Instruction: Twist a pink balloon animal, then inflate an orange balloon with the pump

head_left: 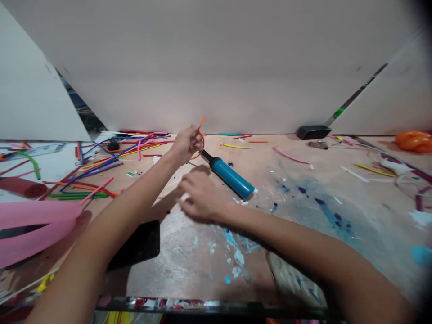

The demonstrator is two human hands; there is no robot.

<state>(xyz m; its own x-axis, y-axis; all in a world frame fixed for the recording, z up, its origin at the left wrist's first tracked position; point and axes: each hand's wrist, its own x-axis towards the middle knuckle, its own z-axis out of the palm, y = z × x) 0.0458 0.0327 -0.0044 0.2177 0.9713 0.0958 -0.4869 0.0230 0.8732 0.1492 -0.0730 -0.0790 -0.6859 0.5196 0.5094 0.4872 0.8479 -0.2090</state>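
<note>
Blue hand pump (232,178) lies on its side on the stained tabletop (182,274), ahead of the person, long axis slanting from the black nozzle (205,156) at far left to the barrel's butt end at near right. From the right hand (200,195) it lies just beyond and to the right; from the left hand (187,143), to the right and back toward the person. Barrel: right hand nearer. Nozzle: left hand nearer, fingertips just beside its tip. Right hand: over the tabletop, back of the hand up, fingers loosely bent and parted from one another, nothing seen in its grasp. Left hand: fingers drawn together in a pinch on an uninflated orange modelling balloon (202,121). Balloon: one end sticks up above the fingers, the rest bows down close by the nozzle; whether the two touch cannot be resolved at this size.
</note>
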